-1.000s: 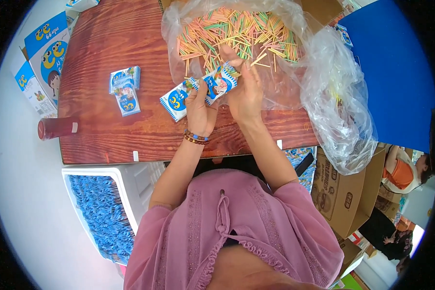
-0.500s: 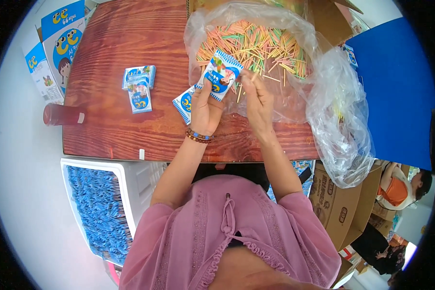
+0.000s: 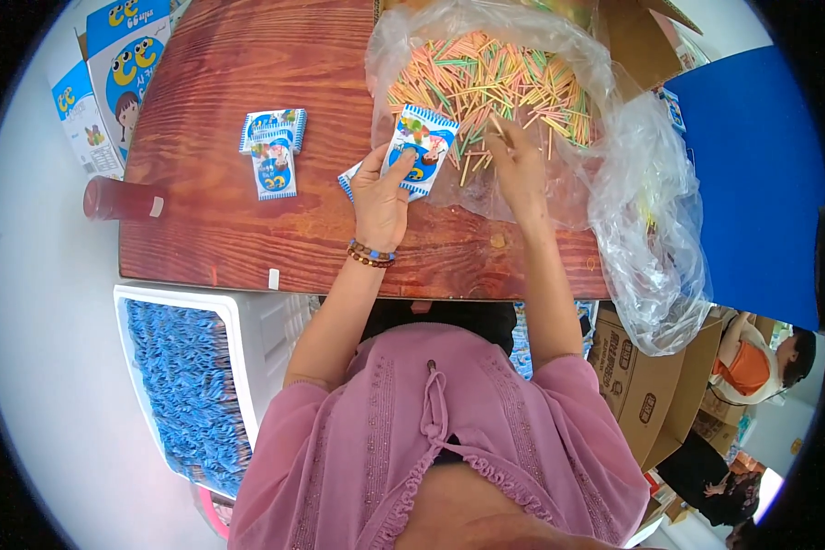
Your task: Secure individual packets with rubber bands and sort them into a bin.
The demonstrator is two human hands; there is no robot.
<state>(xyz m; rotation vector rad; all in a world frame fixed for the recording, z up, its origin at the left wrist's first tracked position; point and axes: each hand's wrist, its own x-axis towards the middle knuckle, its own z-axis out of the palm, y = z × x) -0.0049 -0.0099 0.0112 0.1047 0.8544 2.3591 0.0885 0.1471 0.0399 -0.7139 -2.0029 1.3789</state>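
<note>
My left hand (image 3: 381,203) is closed round a blue-and-white printed candy packet (image 3: 421,148), its thumb lying across the front. Another blue-and-white packet (image 3: 347,180) lies on the table, partly covered by that hand. My right hand (image 3: 522,171) is over the near edge of a heap of thin pastel candy sticks (image 3: 486,78). Its thumb and fingers look apart, and I see nothing held in them. The sticks, pink, yellow and green, lie on a spread clear plastic bag (image 3: 649,211).
Two stacked packets (image 3: 274,165) lie on the wooden table (image 3: 202,229) to the left. A reddish jar (image 3: 119,199) and printed cartons (image 3: 124,82) stand at the left edge. Below sits a white bin (image 3: 236,367) of blue packets. Cardboard boxes (image 3: 651,385) and a person (image 3: 747,357) are at right.
My right hand has moved right, away from the packet and toward the sticks. My left hand keeps its packet, now over more of the one lying on the table. The whole view has shifted slightly.
</note>
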